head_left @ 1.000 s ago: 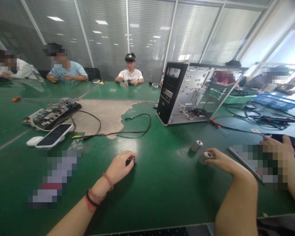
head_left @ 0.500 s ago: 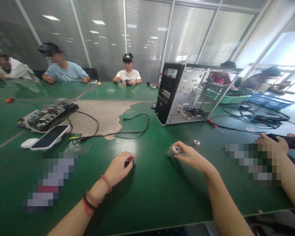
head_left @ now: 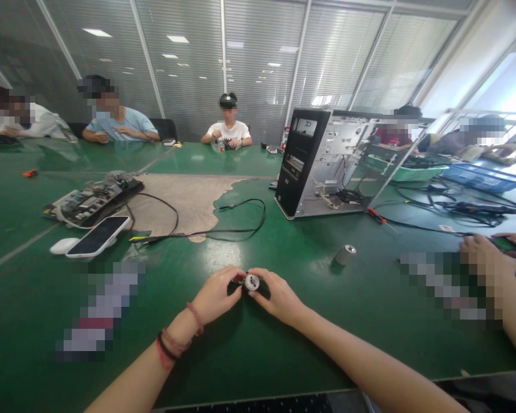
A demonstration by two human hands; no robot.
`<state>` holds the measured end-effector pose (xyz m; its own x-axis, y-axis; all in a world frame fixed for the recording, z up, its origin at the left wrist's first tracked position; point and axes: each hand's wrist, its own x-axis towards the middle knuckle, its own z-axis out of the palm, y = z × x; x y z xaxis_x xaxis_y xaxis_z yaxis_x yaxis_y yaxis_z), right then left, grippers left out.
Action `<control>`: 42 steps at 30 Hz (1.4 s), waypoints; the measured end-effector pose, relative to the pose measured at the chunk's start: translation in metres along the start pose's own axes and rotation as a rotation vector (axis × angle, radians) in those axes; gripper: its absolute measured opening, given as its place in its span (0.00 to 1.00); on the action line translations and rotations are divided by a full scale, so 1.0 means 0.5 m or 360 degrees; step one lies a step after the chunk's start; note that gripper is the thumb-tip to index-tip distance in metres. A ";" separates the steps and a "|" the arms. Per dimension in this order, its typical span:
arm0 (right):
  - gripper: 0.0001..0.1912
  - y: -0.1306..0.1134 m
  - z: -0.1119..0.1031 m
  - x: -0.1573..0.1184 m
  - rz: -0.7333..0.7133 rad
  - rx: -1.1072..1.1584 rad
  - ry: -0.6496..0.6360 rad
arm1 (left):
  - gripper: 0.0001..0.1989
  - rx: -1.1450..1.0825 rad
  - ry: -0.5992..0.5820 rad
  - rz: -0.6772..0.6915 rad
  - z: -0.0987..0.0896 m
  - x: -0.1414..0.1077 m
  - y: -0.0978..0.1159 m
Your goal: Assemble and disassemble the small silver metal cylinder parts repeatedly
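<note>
My right hand point(head_left: 280, 295) grips a small silver metal cylinder point(head_left: 252, 282) between thumb and fingers, its round slotted end facing up toward me. Right beside it, my left hand point(head_left: 218, 293) is closed in a pinch, fingertips at the cylinder's left side. Something small and dark seems to sit in that pinch, too hidden to name. A second silver cylinder point(head_left: 345, 255) of like size stands upright on the green table point(head_left: 258, 355), to the right of both hands.
An opened computer case point(head_left: 303, 166) stands beyond my hands. A circuit assembly point(head_left: 97, 198), a phone point(head_left: 98, 236) and a black cable point(head_left: 223, 230) lie to the left. At right are a screwdriver point(head_left: 376, 215), a blue basket point(head_left: 485, 178) and a co-worker's hands point(head_left: 484, 252).
My right hand has carried the metal cylinder leftward from near the second cylinder and brought it against my left hand. The left hand keeps its pinch.
</note>
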<state>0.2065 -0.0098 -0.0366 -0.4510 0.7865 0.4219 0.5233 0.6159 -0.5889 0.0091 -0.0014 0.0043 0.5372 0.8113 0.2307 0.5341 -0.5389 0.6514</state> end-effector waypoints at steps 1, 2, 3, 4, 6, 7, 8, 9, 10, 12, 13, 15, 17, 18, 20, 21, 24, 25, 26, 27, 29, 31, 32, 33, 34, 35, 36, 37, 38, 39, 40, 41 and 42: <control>0.23 0.002 0.006 0.001 -0.0018 -0.0028 0.0017 | 0.12 0.0000 0.0002 0.0001 0.000 0.000 -0.001; 0.24 0.005 0.012 0.001 -0.0034 -0.0050 0.0032 | 0.13 0.0005 0.0003 0.0002 0.000 0.000 -0.002; 0.24 0.008 0.016 0.001 -0.0052 -0.0070 0.0044 | 0.14 0.0010 0.0005 0.0003 0.000 0.000 -0.004; 0.25 0.011 0.019 0.000 -0.0070 -0.0087 0.0054 | 0.14 0.0015 0.0007 0.0004 0.000 0.001 -0.005; 0.24 0.015 0.022 -0.002 -0.0102 -0.0109 0.0080 | 0.14 0.0018 0.0009 0.0007 0.001 0.001 -0.007; 0.24 0.016 0.022 -0.003 -0.0113 -0.0114 0.0091 | 0.14 0.0017 0.0007 0.0010 0.001 0.001 -0.008; 0.24 0.017 0.022 -0.005 -0.0121 -0.0117 0.0098 | 0.14 0.0016 0.0004 0.0013 0.001 0.002 -0.009; 0.24 0.017 0.021 -0.006 -0.0128 -0.0118 0.0101 | 0.14 0.0018 0.0001 0.0017 0.001 0.002 -0.009; 0.23 0.018 0.021 -0.007 -0.0135 -0.0119 0.0106 | 0.14 0.0020 -0.0003 0.0021 0.001 0.002 -0.009; 0.23 0.019 0.020 -0.009 -0.0163 -0.0129 0.0132 | 0.13 0.0024 -0.0008 0.0028 0.001 0.002 -0.009; 0.22 0.019 0.019 -0.009 -0.0183 -0.0137 0.0158 | 0.13 0.0026 -0.0010 0.0031 0.000 0.002 -0.009; 0.22 0.020 0.020 -0.009 -0.0226 -0.0148 0.0226 | 0.14 0.0022 -0.0013 0.0040 0.000 0.002 -0.008; 0.21 0.021 0.020 -0.008 -0.0254 -0.0147 0.0276 | 0.14 0.0018 -0.0016 0.0049 0.000 0.002 -0.008; 0.20 0.021 0.019 -0.008 -0.0261 -0.0143 0.0288 | 0.13 0.0017 -0.0018 0.0053 -0.001 0.002 -0.007; 0.19 0.019 0.017 -0.007 -0.0274 -0.0129 0.0286 | 0.13 0.0016 -0.0021 0.0061 -0.001 0.002 -0.006; 0.19 0.018 0.016 -0.006 -0.0279 -0.0119 0.0280 | 0.12 0.0016 -0.0021 0.0064 -0.001 0.002 -0.005; 0.18 0.014 0.012 -0.005 -0.0282 -0.0083 0.0254 | 0.12 0.0012 -0.0026 0.0072 -0.002 0.003 -0.004; 0.18 0.014 0.012 -0.005 -0.0276 -0.0072 0.0244 | 0.11 0.0013 -0.0028 0.0071 -0.002 0.004 -0.004; 0.18 0.014 0.011 -0.005 -0.0267 -0.0060 0.0234 | 0.11 0.0014 -0.0030 0.0068 -0.002 0.004 -0.004; 0.17 0.014 0.011 -0.005 -0.0256 -0.0046 0.0226 | 0.11 0.0016 -0.0031 0.0065 -0.002 0.004 -0.004; 0.18 0.014 0.010 -0.006 -0.0221 0.0002 0.0217 | 0.11 0.0020 -0.0033 0.0058 -0.002 0.004 -0.004; 0.18 0.011 0.007 -0.006 -0.0158 0.0084 0.0205 | 0.11 0.0017 -0.0039 0.0055 -0.002 0.004 -0.003; 0.18 0.008 0.005 -0.005 -0.0113 0.0144 0.0188 | 0.11 0.0010 -0.0046 0.0053 -0.002 0.003 -0.002; 0.18 0.003 0.002 -0.004 -0.0059 0.0217 0.0169 | 0.11 0.0001 -0.0052 0.0049 -0.002 0.003 -0.002; 0.18 -0.002 -0.001 -0.003 0.0005 0.0304 0.0151 | 0.11 -0.0010 -0.0059 0.0044 -0.002 0.003 -0.002; 0.18 -0.007 -0.004 -0.001 0.0077 0.0411 0.0133 | 0.11 -0.0019 -0.0063 0.0039 -0.002 0.003 -0.001; 0.18 -0.012 -0.005 0.002 0.0153 0.0538 0.0120 | 0.11 -0.0027 -0.0064 0.0032 -0.001 0.004 -0.001; 0.18 -0.015 -0.006 0.004 0.0233 0.0686 0.0113 | 0.11 -0.0031 -0.0062 0.0026 -0.001 0.004 -0.001; 0.17 -0.017 -0.006 0.007 0.0314 0.0853 0.0113 | 0.11 -0.0032 -0.0058 0.0021 -0.002 0.005 -0.001; 0.18 -0.018 -0.004 0.010 0.0395 0.1039 0.0113 | 0.11 -0.0033 -0.0053 0.0017 -0.002 0.006 -0.002; 0.18 -0.017 -0.002 0.013 0.0473 0.1233 0.0109 | 0.10 -0.0031 -0.0047 0.0014 -0.002 0.006 -0.002; 0.19 -0.015 0.000 0.016 0.0547 0.1418 0.0101 | 0.10 -0.0028 -0.0040 0.0011 -0.002 0.007 -0.002; 0.20 -0.013 0.001 0.018 0.0618 0.1585 0.0088 | 0.10 -0.0021 -0.0034 0.0011 -0.002 0.007 -0.003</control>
<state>0.1985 -0.0066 -0.0295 -0.3337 0.9373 0.1003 -0.2129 0.0287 -0.9767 0.0098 0.0026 0.0049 0.5546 0.8026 0.2197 0.5217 -0.5410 0.6596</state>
